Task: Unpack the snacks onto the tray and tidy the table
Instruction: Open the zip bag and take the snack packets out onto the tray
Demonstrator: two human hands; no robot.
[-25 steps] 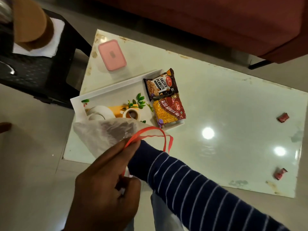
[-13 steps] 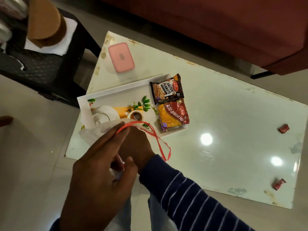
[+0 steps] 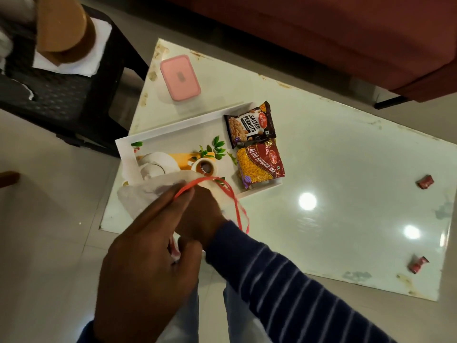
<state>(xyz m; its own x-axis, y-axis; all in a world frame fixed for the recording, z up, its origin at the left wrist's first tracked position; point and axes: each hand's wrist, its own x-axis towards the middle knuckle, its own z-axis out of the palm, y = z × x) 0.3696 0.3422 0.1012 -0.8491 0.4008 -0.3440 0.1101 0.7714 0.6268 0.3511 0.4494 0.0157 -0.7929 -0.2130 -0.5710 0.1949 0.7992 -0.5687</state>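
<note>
1. Left hand (image 3: 146, 263) pinches the thin white bag (image 3: 146, 194), its grip curled round the red handle (image 3: 237, 206).
2. Right hand (image 3: 197, 214) sits wrist-deep in the bag; its grip can't be seen.
3. Just beyond, the tray (image 3: 173, 129) holds peanuts (image 3: 249, 125) and bhujia (image 3: 259, 164) packets.

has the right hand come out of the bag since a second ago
Yes, partly. The right hand was buried to the sleeve in the white bag; now its back shows, drawn back from the tray toward the person.

"SALTED PEANUTS" on the dark packet (image 3: 250, 124); "ALOO BHUJIA" on the red-yellow packet (image 3: 259, 165).
</note>
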